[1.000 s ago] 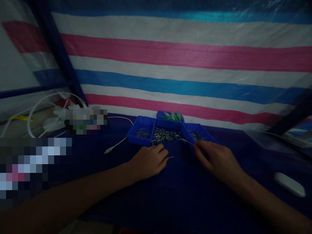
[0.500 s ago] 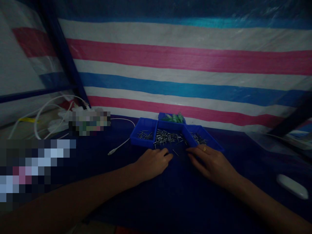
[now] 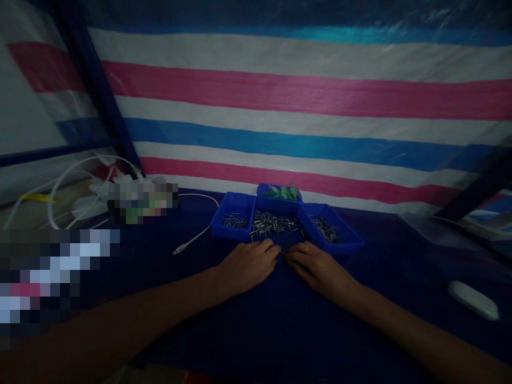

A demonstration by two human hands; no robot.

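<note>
We see both hands low over the blue table [image 3: 240,330], fingertips nearly meeting just in front of a loose pile of thin metal pins [image 3: 272,223]. Our left hand [image 3: 250,266] is half curled, its fingers bent down toward the thumb; our right hand [image 3: 318,269], wearing a ring [image 3: 306,248], has its fingers drawn together, tips pointing left. A single pin [image 3: 282,254] shows as a short sliver between the two sets of fingertips, and we cannot tell which hand, if either, grips it. The pile lies on the table between a left blue bin [image 3: 230,232] and a right blue bin [image 3: 344,246], each holding more pins, while a rear blue bin [image 3: 276,202] behind it holds green pieces [image 3: 285,192] in clear plastic. Left of the bins we see a white cable [image 3: 182,248]; well to the right rests a white oblong object [image 3: 474,300]. A striped plastic sheet [image 3: 300,96] hangs behind everything.
</note>
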